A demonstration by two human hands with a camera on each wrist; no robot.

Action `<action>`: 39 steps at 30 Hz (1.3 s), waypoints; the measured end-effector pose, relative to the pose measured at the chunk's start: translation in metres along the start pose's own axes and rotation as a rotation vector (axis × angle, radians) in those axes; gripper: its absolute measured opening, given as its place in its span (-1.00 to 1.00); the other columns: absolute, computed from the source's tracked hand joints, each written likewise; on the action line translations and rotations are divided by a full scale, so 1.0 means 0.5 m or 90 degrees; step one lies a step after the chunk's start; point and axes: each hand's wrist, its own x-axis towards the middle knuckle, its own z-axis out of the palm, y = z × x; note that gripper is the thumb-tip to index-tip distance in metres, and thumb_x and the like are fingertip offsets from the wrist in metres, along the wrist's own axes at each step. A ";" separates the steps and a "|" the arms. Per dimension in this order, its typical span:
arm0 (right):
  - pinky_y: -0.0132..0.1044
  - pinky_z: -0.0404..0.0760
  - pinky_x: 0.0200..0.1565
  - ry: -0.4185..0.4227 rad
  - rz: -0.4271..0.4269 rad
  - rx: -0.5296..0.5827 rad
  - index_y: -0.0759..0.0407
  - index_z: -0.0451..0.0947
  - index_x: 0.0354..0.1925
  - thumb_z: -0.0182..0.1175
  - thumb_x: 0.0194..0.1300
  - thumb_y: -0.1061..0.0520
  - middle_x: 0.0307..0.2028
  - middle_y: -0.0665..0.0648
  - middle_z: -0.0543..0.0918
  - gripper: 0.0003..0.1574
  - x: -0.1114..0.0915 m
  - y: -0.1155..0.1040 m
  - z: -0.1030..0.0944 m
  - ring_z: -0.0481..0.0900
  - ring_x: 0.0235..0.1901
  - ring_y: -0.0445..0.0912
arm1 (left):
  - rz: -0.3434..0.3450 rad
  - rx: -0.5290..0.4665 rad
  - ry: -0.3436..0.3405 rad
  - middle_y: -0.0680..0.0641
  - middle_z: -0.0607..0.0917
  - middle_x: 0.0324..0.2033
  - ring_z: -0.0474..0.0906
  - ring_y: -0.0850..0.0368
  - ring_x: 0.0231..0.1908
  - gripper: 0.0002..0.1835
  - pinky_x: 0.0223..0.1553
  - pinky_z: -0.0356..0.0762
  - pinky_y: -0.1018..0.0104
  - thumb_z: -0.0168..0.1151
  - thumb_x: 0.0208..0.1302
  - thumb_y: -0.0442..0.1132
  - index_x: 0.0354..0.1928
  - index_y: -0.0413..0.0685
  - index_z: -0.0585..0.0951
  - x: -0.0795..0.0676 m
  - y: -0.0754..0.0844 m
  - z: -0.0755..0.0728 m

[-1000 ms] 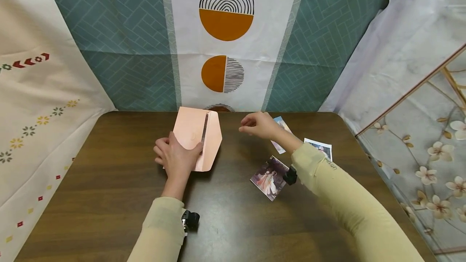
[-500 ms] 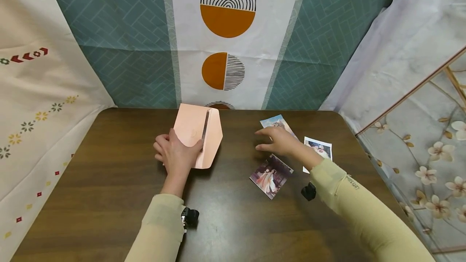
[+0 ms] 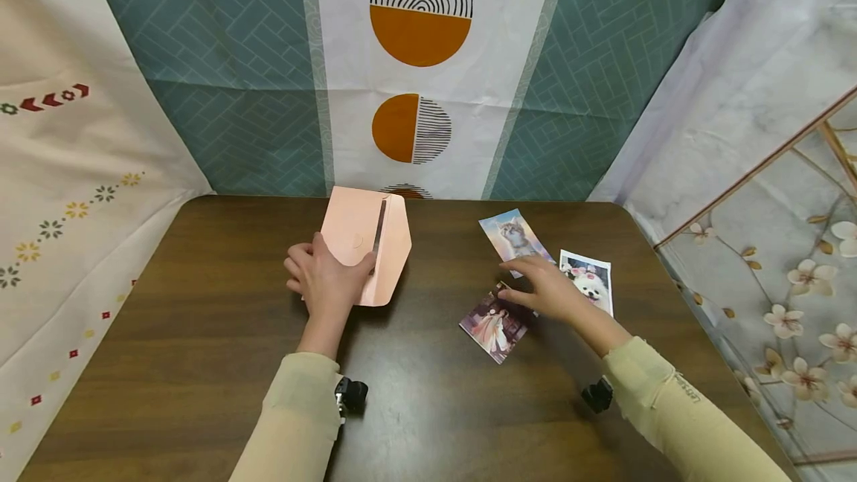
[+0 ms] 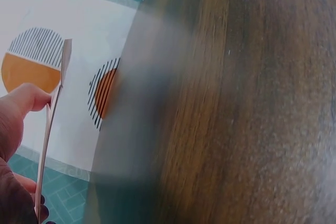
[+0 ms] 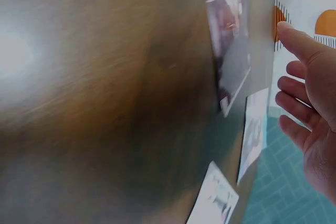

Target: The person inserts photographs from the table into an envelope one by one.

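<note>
In the head view, the left grip [image 3: 328, 274] pinches a pink paper envelope [image 3: 350, 223] at the tabletop's [image 3: 428, 407] 11 o'clock, long axis just past 12, flap [image 3: 396, 244] toward 3; the released right grip [image 3: 549, 292] partly blocks the kitten print [image 3: 513, 235] at its 11, dog print [image 3: 593, 285] at 3 and robed-figure print [image 3: 491, 329] at 8. In the left wrist view, the envelope is thin, edge-on. In the right wrist view, the prints lie flat.

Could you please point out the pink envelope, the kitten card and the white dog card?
Pink envelope [image 3: 355, 225], head view: the broad panel left of its opening.
Kitten card [image 3: 515, 235], head view: the printed kitten.
White dog card [image 3: 591, 286], head view: the dog's face.
</note>
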 end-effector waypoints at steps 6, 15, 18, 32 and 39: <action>0.07 0.44 0.11 0.028 0.004 -0.036 0.22 0.59 0.05 0.40 0.11 -0.08 -0.01 0.22 0.62 -0.39 -0.051 0.010 0.008 0.53 0.05 0.14 | -0.001 -0.002 0.007 -0.27 0.28 -0.01 0.11 -0.19 0.05 0.01 -0.09 0.10 -0.15 0.44 -0.22 0.29 0.24 -0.19 0.38 0.003 -0.007 -0.001; 0.03 0.48 0.05 0.074 0.018 -0.069 0.18 0.59 0.05 0.41 0.08 -0.14 -0.08 0.15 0.63 -0.35 -0.103 0.032 0.027 0.55 -0.01 0.08 | -0.007 0.001 0.003 -0.28 0.28 -0.01 0.11 -0.19 0.06 0.00 -0.08 0.10 -0.15 0.44 -0.21 0.28 0.23 -0.19 0.38 0.005 -0.010 -0.002; 0.02 0.50 0.03 0.087 0.015 -0.078 0.18 0.59 0.05 0.41 0.07 -0.15 -0.09 0.13 0.63 -0.35 -0.113 0.035 0.034 0.56 -0.02 0.06 | -0.007 0.005 -0.004 -0.28 0.28 0.00 0.11 -0.20 0.06 -0.01 -0.08 0.10 -0.15 0.44 -0.21 0.28 0.22 -0.19 0.38 0.005 -0.010 -0.001; -0.06 0.51 -0.14 0.140 -0.016 -0.096 0.19 0.63 -0.16 0.48 -0.01 -0.07 -0.26 0.09 0.61 -0.50 -0.113 0.033 0.054 0.52 -0.24 -0.01 | -0.013 0.020 -0.011 -0.29 0.28 0.00 0.11 -0.21 0.07 0.00 -0.10 0.12 -0.17 0.44 -0.21 0.28 0.23 -0.20 0.38 0.005 -0.020 0.001; -0.08 0.49 -0.18 0.150 -0.008 -0.093 0.19 0.65 -0.25 0.50 -0.05 -0.06 -0.33 0.08 0.59 -0.54 -0.112 0.029 0.053 0.50 -0.29 -0.01 | -0.012 0.022 -0.007 -0.31 0.28 0.00 0.11 -0.21 0.07 0.03 -0.09 0.12 -0.19 0.45 -0.21 0.27 0.26 -0.21 0.36 0.005 -0.025 0.001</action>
